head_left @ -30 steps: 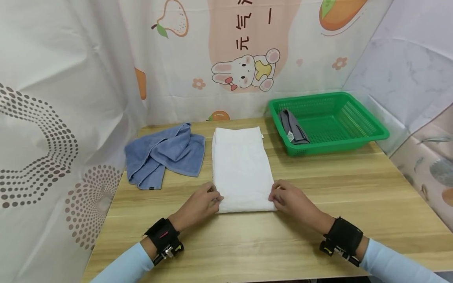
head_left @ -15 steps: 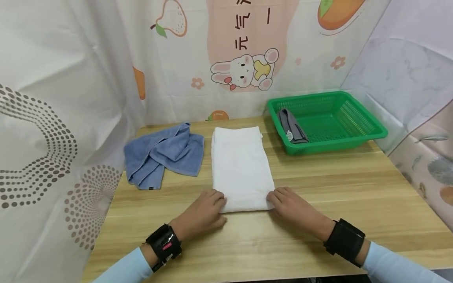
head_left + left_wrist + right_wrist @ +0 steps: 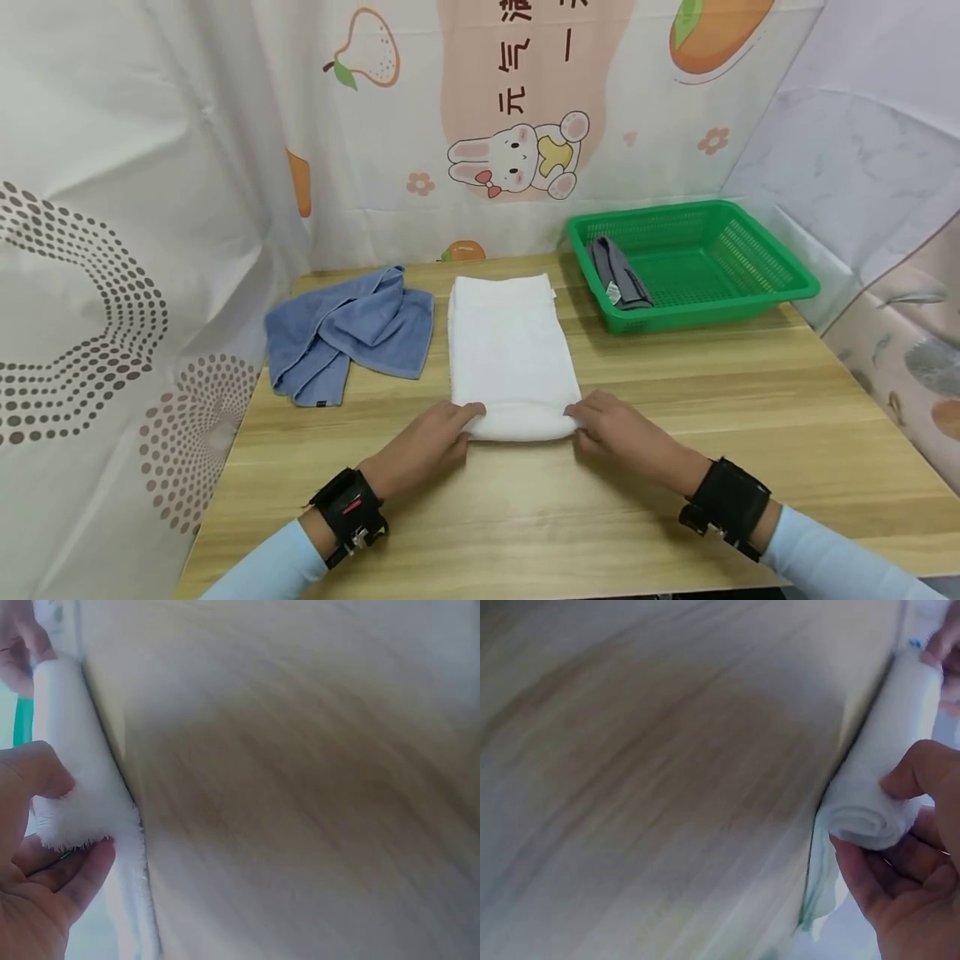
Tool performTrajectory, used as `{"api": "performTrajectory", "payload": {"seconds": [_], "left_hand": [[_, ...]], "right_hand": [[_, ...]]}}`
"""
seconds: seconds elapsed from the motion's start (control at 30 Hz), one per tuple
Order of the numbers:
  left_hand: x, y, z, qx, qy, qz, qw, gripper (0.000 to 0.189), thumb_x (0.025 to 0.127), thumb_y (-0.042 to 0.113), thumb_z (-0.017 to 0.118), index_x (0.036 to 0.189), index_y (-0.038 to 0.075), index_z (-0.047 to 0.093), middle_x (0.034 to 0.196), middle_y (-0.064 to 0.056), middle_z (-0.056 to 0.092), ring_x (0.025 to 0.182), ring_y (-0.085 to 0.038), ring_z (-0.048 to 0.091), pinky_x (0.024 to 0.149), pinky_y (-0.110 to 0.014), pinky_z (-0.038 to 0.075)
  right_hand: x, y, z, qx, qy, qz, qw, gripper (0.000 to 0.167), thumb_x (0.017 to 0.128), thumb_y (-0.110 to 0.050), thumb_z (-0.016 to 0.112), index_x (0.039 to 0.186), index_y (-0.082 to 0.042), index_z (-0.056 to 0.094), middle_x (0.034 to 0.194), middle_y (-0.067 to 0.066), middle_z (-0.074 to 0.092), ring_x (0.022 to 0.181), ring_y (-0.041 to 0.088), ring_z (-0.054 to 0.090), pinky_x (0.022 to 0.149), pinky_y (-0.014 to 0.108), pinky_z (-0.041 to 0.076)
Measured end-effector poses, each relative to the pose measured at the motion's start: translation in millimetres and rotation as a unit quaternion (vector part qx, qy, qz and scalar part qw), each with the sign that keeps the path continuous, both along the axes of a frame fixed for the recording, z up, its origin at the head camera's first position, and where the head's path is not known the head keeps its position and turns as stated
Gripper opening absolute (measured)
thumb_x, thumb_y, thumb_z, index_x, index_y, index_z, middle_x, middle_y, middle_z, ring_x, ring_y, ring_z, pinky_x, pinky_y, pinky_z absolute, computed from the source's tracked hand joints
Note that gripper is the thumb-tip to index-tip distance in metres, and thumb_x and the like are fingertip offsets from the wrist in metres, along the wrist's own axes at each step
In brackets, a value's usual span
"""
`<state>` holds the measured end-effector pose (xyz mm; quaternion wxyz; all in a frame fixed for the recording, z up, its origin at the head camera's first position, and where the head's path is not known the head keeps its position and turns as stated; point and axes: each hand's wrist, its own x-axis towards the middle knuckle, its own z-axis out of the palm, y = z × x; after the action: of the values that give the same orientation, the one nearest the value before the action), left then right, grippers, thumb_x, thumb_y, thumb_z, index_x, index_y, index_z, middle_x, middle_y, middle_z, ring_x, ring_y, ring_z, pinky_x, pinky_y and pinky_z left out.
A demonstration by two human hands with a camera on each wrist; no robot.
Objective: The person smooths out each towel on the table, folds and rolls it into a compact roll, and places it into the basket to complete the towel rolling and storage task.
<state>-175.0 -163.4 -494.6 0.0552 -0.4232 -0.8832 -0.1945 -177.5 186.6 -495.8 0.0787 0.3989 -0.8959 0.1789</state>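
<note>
A white towel lies folded lengthwise on the table, its near end turned up into a thick roll. My left hand pinches the left end of this roll, thumb on one side and fingers on the other, as the left wrist view shows along the fuzzy edge. At the opposite end my right hand grips the roll the same way. The right wrist view shows the spiral end between thumb and fingers.
A crumpled blue towel lies to the left of the white one. At the back right stands a green basket with a folded grey cloth inside. Patterned curtains enclose the wooden table at the back and sides.
The near end of the white towel, flat before, is now rolled up and away from me. Both hands have gone from its near corners to holding the roll's ends.
</note>
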Motion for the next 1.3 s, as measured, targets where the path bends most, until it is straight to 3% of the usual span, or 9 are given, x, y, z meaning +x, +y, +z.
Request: {"api": "performTrajectory", "payload": {"seconds": [0.1, 0.23, 0.4, 0.57, 0.7, 0.77, 0.87, 1.03, 1.3], "left_hand": [[-3.0, -1.1, 1.1, 0.025, -0.062, 0.014, 0.9976, 0.038, 0.099, 0.006, 0.063, 0.136, 0.016, 0.058, 0.097, 0.004, 0.062, 0.090, -0.010, 0.058, 0.080, -0.028, 0.052], [-7.9, -0.4, 2.4, 0.063, -0.153, 0.053, 0.9847, 0.034, 0.100, 0.008, 0.059, 0.132, 0.018, 0.066, 0.079, 0.010, 0.050, 0.076, -0.006, 0.051, 0.071, -0.026, 0.048], [-14.9, 2.5, 2.2, 0.081, -0.218, 0.085, 0.9689, 0.031, 0.103, 0.011, 0.058, 0.131, 0.016, 0.068, 0.073, 0.012, 0.053, 0.065, -0.003, 0.050, 0.062, -0.025, 0.047], [-21.1, 4.0, 2.6, 0.091, -0.227, 0.114, 0.9629, 0.026, 0.103, 0.014, 0.060, 0.127, 0.016, 0.071, 0.076, 0.007, 0.057, 0.063, -0.005, 0.052, 0.059, -0.026, 0.047], [-23.7, 5.2, 3.7, 0.100, -0.203, 0.132, 0.9651, 0.021, 0.101, 0.013, 0.065, 0.120, 0.019, 0.070, 0.092, 0.004, 0.054, 0.073, -0.009, 0.050, 0.065, -0.028, 0.046], [-24.3, 6.2, 3.3, 0.097, -0.177, 0.129, 0.9709, 0.019, 0.099, 0.011, 0.066, 0.115, 0.019, 0.072, 0.096, 0.003, 0.055, 0.078, -0.009, 0.052, 0.068, -0.027, 0.048], [-23.7, 7.3, 1.4, 0.075, -0.090, 0.111, 0.9869, 0.015, 0.096, 0.009, 0.071, 0.106, 0.017, 0.077, 0.099, 0.004, 0.060, 0.084, -0.011, 0.054, 0.071, -0.025, 0.050], [-21.1, 11.7, 0.3, 0.008, 0.064, 0.077, 0.9950, 0.012, 0.091, 0.008, 0.074, 0.102, 0.012, 0.080, 0.102, 0.000, 0.065, 0.090, -0.019, 0.054, 0.072, -0.029, 0.047], [-12.4, 10.3, 6.9, -0.076, 0.105, 0.046, 0.9905, 0.032, 0.090, 0.027, 0.076, 0.116, 0.008, 0.076, 0.109, -0.001, 0.066, 0.098, -0.019, 0.055, 0.075, -0.033, 0.044]], "right_hand": [[-6.8, 3.1, 3.8, -0.030, -0.104, -0.022, 0.9939, 0.026, 0.093, -0.006, 0.070, 0.118, 0.002, 0.071, 0.090, -0.003, 0.065, 0.081, 0.010, 0.058, 0.071, 0.030, 0.054], [-16.5, 6.5, 8.1, -0.083, -0.220, -0.054, 0.9706, 0.023, 0.100, -0.008, 0.065, 0.121, -0.001, 0.070, 0.080, -0.008, 0.057, 0.070, 0.005, 0.049, 0.062, 0.025, 0.045], [-20.7, 7.6, 6.5, -0.123, -0.283, -0.098, 0.9461, 0.018, 0.100, -0.012, 0.067, 0.117, -0.008, 0.063, 0.075, -0.005, 0.060, 0.065, 0.008, 0.053, 0.058, 0.025, 0.044], [-20.8, 5.4, 4.6, -0.149, -0.294, -0.131, 0.9350, 0.015, 0.097, -0.012, 0.070, 0.110, -0.008, 0.064, 0.085, -0.001, 0.066, 0.069, 0.015, 0.064, 0.060, 0.028, 0.052], [-22.0, 2.4, 3.3, -0.141, -0.239, -0.133, 0.9516, 0.015, 0.095, -0.009, 0.074, 0.107, -0.011, 0.066, 0.090, -0.001, 0.063, 0.073, 0.014, 0.061, 0.065, 0.029, 0.052], [-22.3, 0.4, 1.6, -0.123, -0.168, -0.123, 0.9703, 0.014, 0.092, -0.007, 0.077, 0.102, -0.012, 0.069, 0.095, 0.000, 0.060, 0.077, 0.014, 0.059, 0.067, 0.030, 0.052], [-20.5, -4.9, 0.3, -0.095, -0.038, -0.092, 0.9905, 0.016, 0.085, 0.000, 0.081, 0.090, -0.012, 0.071, 0.097, 0.003, 0.058, 0.083, 0.017, 0.058, 0.070, 0.032, 0.052], [-14.4, -11.4, 1.5, -0.061, 0.084, -0.035, 0.9940, 0.028, 0.076, 0.018, 0.071, 0.087, -0.008, 0.069, 0.096, 0.004, 0.060, 0.088, 0.022, 0.054, 0.073, 0.036, 0.050], [-14.1, -12.0, 3.6, -0.006, 0.140, 0.037, 0.9895, 0.018, 0.078, 0.005, 0.074, 0.083, -0.008, 0.062, 0.100, 0.007, 0.062, 0.094, 0.023, 0.059, 0.076, 0.039, 0.048]]}}
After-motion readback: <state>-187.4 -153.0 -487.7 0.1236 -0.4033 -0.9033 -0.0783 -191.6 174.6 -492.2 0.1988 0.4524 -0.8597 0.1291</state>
